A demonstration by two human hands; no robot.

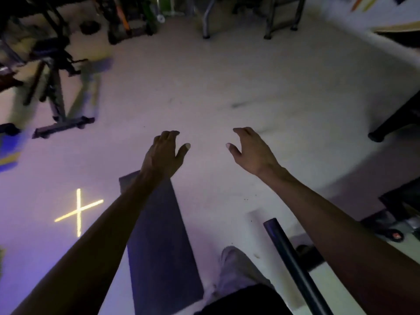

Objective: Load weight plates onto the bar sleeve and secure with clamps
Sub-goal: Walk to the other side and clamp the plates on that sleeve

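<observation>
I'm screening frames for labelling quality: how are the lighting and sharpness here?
Head view: dim with a purple cast; both the left hand and right hand are fairly sharp; the equipment frame is motion-smeared; the yellow cross glows brightly; wide-angle bending at edges.

Pale floor [227, 87], dark mat [159, 235], yellow tape cross [78, 211], black stand base [62, 127]

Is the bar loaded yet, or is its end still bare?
Bare, as far as shown. The bar end near the right forearm carries no plate or clamp; its lower part runs out of frame. Both hands are empty.
</observation>
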